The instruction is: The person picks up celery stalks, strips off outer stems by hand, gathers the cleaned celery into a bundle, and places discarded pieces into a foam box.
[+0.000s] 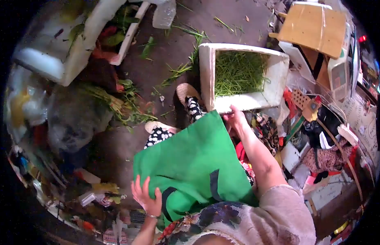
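A green cloth bag (186, 151) with dark straps is spread over my lap, its straps toward my body. My left hand (147, 196) rests against the bag's left edge with the fingers spread. At the far right corner of the bag, my right hand (235, 119) has its fingers closed at the cloth edge; part of the grip is hidden. Just beyond that hand stands a white foam box (275, 77), its near rim close to my fingertips. Cut green stems (239, 73) fill much of the box.
More white foam boxes (41, 63) stand at the upper left, near leafy scraps (124, 102) on the floor (157, 57). A wooden board (314, 30) and piled clutter (320, 151) crowd the right side. Mixed litter (96, 196) lies at the lower left.
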